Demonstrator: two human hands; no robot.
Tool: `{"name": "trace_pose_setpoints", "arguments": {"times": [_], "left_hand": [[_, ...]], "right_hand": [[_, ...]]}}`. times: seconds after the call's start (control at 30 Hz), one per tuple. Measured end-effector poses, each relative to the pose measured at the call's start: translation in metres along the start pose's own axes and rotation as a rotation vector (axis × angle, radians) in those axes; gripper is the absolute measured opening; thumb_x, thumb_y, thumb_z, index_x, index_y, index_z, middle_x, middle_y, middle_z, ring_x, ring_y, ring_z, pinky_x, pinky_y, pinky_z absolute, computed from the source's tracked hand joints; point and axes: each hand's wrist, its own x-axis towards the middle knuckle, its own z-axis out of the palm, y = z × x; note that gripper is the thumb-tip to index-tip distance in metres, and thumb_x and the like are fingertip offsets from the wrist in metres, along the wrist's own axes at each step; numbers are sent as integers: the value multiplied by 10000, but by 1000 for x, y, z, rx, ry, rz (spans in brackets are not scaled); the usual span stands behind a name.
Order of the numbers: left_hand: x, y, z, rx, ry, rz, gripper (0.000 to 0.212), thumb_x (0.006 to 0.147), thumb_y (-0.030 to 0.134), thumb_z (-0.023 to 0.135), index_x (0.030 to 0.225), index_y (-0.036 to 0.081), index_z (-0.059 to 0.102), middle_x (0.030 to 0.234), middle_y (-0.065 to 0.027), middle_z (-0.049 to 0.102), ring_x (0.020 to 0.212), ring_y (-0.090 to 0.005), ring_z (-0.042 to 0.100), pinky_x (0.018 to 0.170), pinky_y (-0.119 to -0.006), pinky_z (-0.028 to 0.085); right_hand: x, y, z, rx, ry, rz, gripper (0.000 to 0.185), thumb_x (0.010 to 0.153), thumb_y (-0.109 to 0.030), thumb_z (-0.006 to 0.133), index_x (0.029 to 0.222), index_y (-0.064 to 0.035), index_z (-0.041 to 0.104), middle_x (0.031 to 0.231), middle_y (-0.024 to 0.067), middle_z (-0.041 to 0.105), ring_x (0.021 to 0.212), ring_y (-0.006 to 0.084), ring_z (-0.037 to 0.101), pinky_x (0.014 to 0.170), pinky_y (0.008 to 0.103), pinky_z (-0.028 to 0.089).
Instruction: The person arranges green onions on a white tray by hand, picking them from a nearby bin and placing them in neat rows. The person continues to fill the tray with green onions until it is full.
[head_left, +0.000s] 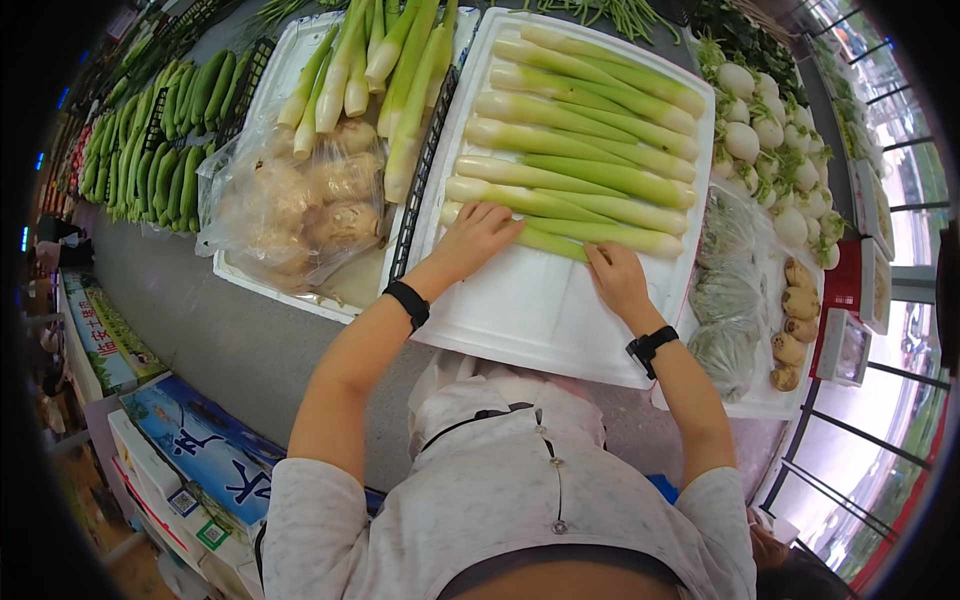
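Note:
A white foam tray (517, 315) in front of me carries rows of peeled water bamboo stems (570, 139), pale at one end and green at the other. The stem nearest me (551, 241) lies slightly aslant under both hands. My left hand (476, 236) has its fingers over the pale end of this stem, partly hiding it. At its green tip, my right hand (616, 274) pinches with thumb and fingers. A dark band is on each wrist.
On the left, a second foam tray (322, 306) holds bagged brown roots (345, 180) and more water bamboo (409, 142); a black crate edge (427, 172) separates the trays. Cucumbers (214, 86) lie farther left. White radishes (742, 141), bagged greens (724, 300) and lotus root pieces (801, 300) are right.

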Motion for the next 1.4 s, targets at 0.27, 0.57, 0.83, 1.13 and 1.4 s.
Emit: {"name": "trace_pose_setpoints", "arguments": {"times": [0.27, 0.57, 0.83, 1.13, 1.4], "left_hand": [[-1, 3, 5, -15, 49, -89, 276, 760, 71, 640, 1035, 92, 625, 1078, -66, 581, 1088, -269, 520, 948, -411, 386], [1, 2, 2, -27, 27, -42, 266, 746, 42, 639, 1006, 90, 611, 1043, -73, 571, 1055, -270, 539, 928, -414, 391], [-3, 5, 3, 42, 60, -40, 317, 730, 52, 643, 1042, 102, 615, 1064, -74, 568, 1068, -266, 539, 935, -422, 391], [-7, 5, 5, 75, 116, -46, 326, 724, 64, 650, 1044, 125, 631, 1100, -76, 580, 1091, -267, 534, 949, -419, 384], [-7, 10, -9, 49, 71, -60, 316, 762, 137, 656, 1075, 127, 615, 1136, -93, 560, 1127, -268, 518, 978, -453, 364]], "right_hand": [[10, 2, -5, 27, 40, 131, 207, 763, -47, 683, 964, -20, 639, 904, 110, 601, 825, 299, 586, 714, 390, 472], [1, 2, 0, 80, -2, 90, 242, 737, -62, 710, 954, -32, 605, 948, 107, 601, 874, 302, 587, 743, 407, 470], [2, -1, -3, -9, -43, 78, 323, 732, -110, 733, 1032, -77, 617, 992, 68, 612, 945, 257, 591, 758, 382, 434], [2, -1, -6, -41, -67, 50, 376, 724, -123, 745, 1078, -70, 628, 1020, 81, 616, 962, 267, 590, 788, 394, 449], [6, -3, -10, -52, -91, 17, 401, 710, -128, 754, 1088, -74, 631, 1027, 70, 609, 956, 251, 586, 778, 381, 439]]}}
